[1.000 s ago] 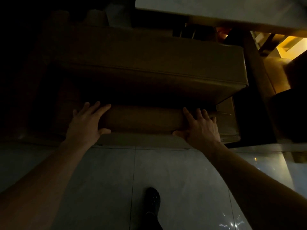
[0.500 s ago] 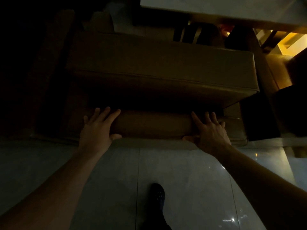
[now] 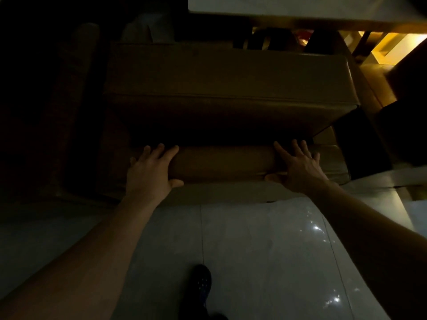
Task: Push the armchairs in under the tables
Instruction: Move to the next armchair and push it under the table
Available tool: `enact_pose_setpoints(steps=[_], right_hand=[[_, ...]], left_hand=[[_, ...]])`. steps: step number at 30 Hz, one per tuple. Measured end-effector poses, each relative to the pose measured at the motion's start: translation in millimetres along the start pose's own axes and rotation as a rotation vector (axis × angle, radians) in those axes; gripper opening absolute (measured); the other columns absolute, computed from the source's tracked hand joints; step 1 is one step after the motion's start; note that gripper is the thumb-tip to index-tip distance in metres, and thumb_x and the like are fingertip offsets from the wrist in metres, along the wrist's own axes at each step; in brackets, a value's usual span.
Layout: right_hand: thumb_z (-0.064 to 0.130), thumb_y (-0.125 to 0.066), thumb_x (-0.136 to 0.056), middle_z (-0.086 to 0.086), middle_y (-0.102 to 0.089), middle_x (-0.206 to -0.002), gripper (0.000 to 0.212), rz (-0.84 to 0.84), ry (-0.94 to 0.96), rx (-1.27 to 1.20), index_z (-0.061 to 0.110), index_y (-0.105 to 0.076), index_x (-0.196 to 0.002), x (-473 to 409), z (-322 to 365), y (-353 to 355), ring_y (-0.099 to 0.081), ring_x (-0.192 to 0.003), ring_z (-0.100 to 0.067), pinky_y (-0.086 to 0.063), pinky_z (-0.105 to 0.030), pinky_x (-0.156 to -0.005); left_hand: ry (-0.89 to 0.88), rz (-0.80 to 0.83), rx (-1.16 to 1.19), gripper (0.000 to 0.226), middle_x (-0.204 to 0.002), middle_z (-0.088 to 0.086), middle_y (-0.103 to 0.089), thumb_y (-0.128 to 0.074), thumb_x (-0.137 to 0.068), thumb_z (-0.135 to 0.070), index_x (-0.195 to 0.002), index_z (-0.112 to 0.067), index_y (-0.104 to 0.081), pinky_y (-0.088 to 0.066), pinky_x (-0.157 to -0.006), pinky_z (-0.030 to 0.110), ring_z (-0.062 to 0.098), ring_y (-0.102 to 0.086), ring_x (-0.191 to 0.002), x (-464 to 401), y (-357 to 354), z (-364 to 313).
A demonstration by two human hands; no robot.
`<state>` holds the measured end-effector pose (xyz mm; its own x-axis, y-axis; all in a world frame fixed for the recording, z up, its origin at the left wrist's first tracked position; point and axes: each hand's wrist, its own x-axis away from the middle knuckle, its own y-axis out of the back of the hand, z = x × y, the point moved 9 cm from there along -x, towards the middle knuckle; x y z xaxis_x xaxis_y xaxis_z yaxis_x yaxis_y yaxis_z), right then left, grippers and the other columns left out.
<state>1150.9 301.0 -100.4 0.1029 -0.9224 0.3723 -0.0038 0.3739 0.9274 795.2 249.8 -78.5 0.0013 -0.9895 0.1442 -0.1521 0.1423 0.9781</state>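
A tan leather armchair (image 3: 221,75) fills the middle of the dim head view, seen from behind and above, its thick seat cushion facing away from me. My left hand (image 3: 151,172) lies flat on the top of the backrest (image 3: 221,161) at its left end, fingers spread, thumb hooked over the near edge. My right hand (image 3: 298,166) presses the same backrest top at its right end, fingers apart. The pale table (image 3: 300,8) runs along the top edge, beyond the chair's front. The chair's left side is lost in darkness.
Glossy grey floor tiles (image 3: 265,250) lie under me, with my dark shoe (image 3: 199,284) at the bottom centre. Another dark seat (image 3: 402,125) stands at the right, and lit yellow furniture (image 3: 390,46) at the upper right. A dark armrest or neighbouring chair (image 3: 76,112) is at the left.
The armchair has slid away from me toward the table. My hands stay on the backrest top, my arms are stretched further, and my foot has stepped forward.
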Motion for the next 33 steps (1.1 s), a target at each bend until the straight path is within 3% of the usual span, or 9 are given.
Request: enact_pose_setpoints(steps=[7,14,20,24,27,33], right_hand=[[0.068,-0.070,-0.076,-0.021,-0.006,-0.163,0.112,0.047,-0.005,-0.003,0.034,-0.002,-0.158,0.7,24.2,14.0,-0.005,-0.148,-0.049,-0.024,-0.063,-0.116],[0.069,-0.060,-0.083,-0.017,0.010,-0.166,0.103,-0.009,-0.002,-0.083,0.040,0.005,-0.157,13.0,34.1,4.3,0.014,-0.149,-0.047,-0.004,-0.064,-0.119],[0.065,-0.060,-0.087,-0.018,0.008,-0.166,0.099,0.074,-0.053,-0.091,0.038,0.003,-0.157,10.2,37.7,12.2,0.010,-0.150,-0.045,-0.011,-0.064,-0.120],[0.059,-0.062,-0.087,-0.017,-0.002,-0.166,0.095,0.053,-0.016,-0.154,0.035,-0.003,-0.157,20.9,68.3,26.6,0.001,-0.153,-0.038,-0.016,-0.059,-0.121],[0.066,-0.057,-0.087,-0.015,-0.005,-0.166,0.092,0.049,0.044,-0.169,0.034,-0.006,-0.157,33.6,104.0,34.6,-0.004,-0.153,-0.038,-0.018,-0.056,-0.122],[0.063,-0.058,-0.088,-0.012,0.000,-0.167,0.093,0.069,0.097,-0.162,0.035,-0.004,-0.158,52.8,184.2,49.9,0.001,-0.153,-0.036,-0.013,-0.055,-0.123]], left_hand=[[0.027,0.063,-0.026,0.096,-0.157,0.004,-0.029,-0.071,-0.072,-0.066,-0.150,-0.037,-0.023,-0.031,-0.108,0.063,0.034,-0.023,-0.144,-8.0,3.9,-3.5],[0.050,0.135,0.008,0.087,-0.160,0.003,-0.023,-0.064,-0.080,-0.065,-0.151,-0.040,-0.020,-0.027,-0.111,0.062,0.035,-0.018,-0.146,-10.2,2.5,-0.8],[0.028,0.253,0.073,0.079,-0.164,0.000,-0.009,-0.056,-0.089,-0.058,-0.153,-0.042,-0.011,-0.024,-0.115,0.057,0.029,-0.007,-0.149,-8.1,3.0,5.5],[-0.003,0.183,0.059,0.077,-0.163,0.001,-0.016,-0.052,-0.088,-0.063,-0.153,-0.037,-0.018,-0.019,-0.119,0.048,0.025,-0.011,-0.149,4.6,22.9,10.5],[-0.006,0.148,0.066,0.081,-0.163,0.000,-0.015,-0.049,-0.086,-0.070,-0.153,-0.037,-0.017,-0.014,-0.120,0.047,0.023,-0.010,-0.149,13.6,40.5,19.7],[-0.017,0.114,0.071,0.086,-0.163,0.000,-0.015,-0.045,-0.083,-0.076,-0.154,-0.036,-0.014,-0.013,-0.121,0.047,0.023,-0.010,-0.149,25.2,77.5,60.3]])
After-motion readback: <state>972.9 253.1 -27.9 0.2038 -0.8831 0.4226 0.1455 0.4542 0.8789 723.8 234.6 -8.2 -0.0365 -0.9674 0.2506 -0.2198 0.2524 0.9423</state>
